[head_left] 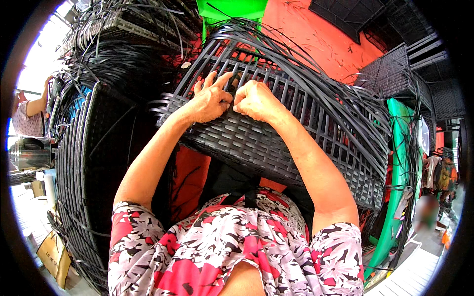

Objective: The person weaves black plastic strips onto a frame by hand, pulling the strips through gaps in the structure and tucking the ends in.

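Note:
A black wicker frame (242,133) lies tilted across my lap, its near side woven from flat plastic strips. Above that weave, bare dark slats (306,106) run toward the far edge. At the upper rim of the weave, my left hand (211,100) pinches a strip between bent thumb and forefinger, its other fingers raised over the slats. Close beside it on the right, my right hand (259,101) is curled closed on the strip, fingertips turned down into the weave. The strip's part between my fingers is mostly hidden. Long loose black strips (326,81) trail over the frame's far side.
A bright green plastic stool (232,9) stands beyond the frame on a red floor (301,34). At left are a dark woven panel (106,148) and bundled strips (113,69). More wicker pieces (390,74) and a green board (395,197) stand right. Another person (32,116) is far left.

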`<move>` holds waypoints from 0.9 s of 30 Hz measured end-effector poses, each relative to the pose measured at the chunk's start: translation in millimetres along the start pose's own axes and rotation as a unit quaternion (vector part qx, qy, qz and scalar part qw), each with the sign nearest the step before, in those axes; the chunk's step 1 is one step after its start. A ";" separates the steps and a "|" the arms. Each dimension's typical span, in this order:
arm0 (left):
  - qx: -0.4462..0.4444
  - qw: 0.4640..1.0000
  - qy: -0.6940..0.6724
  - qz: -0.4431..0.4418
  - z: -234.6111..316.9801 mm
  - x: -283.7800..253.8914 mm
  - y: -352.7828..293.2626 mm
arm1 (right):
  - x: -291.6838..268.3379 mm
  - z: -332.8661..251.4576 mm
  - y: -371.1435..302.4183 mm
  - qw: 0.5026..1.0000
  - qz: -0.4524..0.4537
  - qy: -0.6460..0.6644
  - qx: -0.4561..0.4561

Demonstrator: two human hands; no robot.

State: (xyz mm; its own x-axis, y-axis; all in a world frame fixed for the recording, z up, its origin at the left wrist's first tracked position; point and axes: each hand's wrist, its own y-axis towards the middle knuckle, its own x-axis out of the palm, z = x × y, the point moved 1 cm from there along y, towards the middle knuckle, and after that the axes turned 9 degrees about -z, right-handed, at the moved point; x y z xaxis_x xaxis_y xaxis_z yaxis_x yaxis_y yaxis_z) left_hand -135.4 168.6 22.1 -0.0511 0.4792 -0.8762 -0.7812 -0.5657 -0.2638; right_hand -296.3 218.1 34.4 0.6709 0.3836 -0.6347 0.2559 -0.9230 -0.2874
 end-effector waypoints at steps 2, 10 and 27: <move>0.037 0.998 -0.027 0.043 -7.9 1.0 -4.6 | -0.8 -1.1 -7.0 0.996 0.042 0.069 -0.033; 0.127 0.958 -0.103 0.235 -0.5 -31.9 -22.5 | 9.3 -19.8 -1.9 0.923 0.085 0.369 -0.061; -0.056 0.997 -0.053 -0.006 -48.9 -16.7 -13.6 | 23.8 -24.7 48.0 0.994 0.080 -0.009 -0.069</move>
State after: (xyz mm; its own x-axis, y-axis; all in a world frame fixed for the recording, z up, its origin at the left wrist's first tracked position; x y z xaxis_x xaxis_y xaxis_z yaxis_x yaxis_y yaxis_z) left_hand -93.5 135.5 20.6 -0.1124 0.5508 -0.8270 -0.7077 -0.6286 -0.3225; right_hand -250.8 182.2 23.2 0.6982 0.2311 -0.6775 0.2406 -0.9672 -0.0820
